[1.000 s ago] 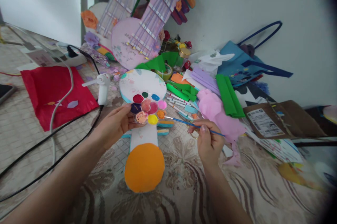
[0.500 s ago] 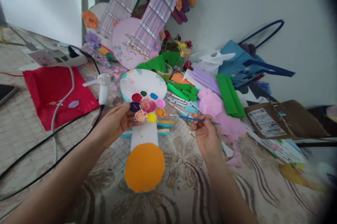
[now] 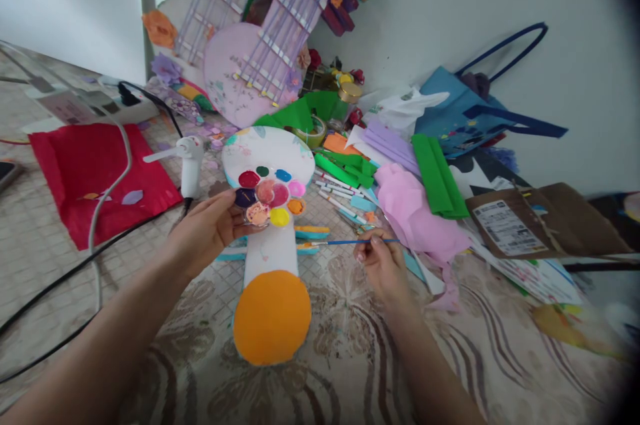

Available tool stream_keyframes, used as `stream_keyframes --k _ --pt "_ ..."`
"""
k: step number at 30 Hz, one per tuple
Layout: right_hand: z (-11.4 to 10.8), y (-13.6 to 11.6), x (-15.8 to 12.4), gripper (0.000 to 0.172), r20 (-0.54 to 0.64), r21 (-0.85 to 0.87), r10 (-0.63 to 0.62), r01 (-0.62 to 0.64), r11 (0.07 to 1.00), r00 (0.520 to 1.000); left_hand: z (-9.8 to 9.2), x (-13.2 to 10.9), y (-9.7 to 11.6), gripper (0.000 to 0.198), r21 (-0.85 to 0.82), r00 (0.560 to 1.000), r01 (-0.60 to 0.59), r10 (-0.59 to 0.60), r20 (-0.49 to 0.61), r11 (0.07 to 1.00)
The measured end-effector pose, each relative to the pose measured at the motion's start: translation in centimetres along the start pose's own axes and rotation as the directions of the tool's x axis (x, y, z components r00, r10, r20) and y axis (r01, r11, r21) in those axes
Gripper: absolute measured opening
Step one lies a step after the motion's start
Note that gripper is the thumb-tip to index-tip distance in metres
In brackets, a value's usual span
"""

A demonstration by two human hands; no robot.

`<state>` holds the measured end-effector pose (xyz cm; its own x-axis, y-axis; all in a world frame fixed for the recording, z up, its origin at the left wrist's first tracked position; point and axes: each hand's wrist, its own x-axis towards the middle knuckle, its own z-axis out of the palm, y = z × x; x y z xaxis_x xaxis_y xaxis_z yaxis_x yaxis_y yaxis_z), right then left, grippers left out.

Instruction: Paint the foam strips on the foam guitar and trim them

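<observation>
My left hand [image 3: 213, 228] grips the edge of a paint palette [image 3: 273, 194] with several wells of coloured paint, holding it above a white cutout. My right hand [image 3: 381, 262] pinches a thin blue paintbrush [image 3: 345, 242]. The brush tip points left, at or over an orange-topped strip [image 3: 307, 248] on the cutout's right side; whether it touches I cannot tell. The cutout has a broad white oval head [image 3: 267, 145], a white neck [image 3: 271, 255] partly behind the palette, and an orange round end [image 3: 273, 318] nearest me.
A white glue gun [image 3: 191, 168] stands left of the palette, near red paper [image 3: 100, 178] and cables. Behind are a pink guitar-shaped craft [image 3: 240, 72] and a glass jar [image 3: 346, 105]. Rightward lie pink crepe paper [image 3: 407, 202], green paper [image 3: 437, 175], markers [image 3: 343, 205], a blue bag [image 3: 445, 105] and cardboard [image 3: 545, 218].
The brush has moved down and slightly left, from beside the orange paint well to the strip below it. The palette has shifted slightly left in view, still in my left hand.
</observation>
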<state>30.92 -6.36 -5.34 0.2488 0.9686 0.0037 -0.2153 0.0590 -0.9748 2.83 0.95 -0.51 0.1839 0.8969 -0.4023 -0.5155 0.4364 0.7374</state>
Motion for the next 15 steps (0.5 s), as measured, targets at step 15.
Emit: stream_keyframes --k 15 --pt "0.49 0.62 -0.14 0.014 0.046 -0.035 0.005 -0.004 0.999 0.999 0.17 0.08 -0.05 0.036 -0.003 0.999 -0.01 0.01 -0.054 1.0"
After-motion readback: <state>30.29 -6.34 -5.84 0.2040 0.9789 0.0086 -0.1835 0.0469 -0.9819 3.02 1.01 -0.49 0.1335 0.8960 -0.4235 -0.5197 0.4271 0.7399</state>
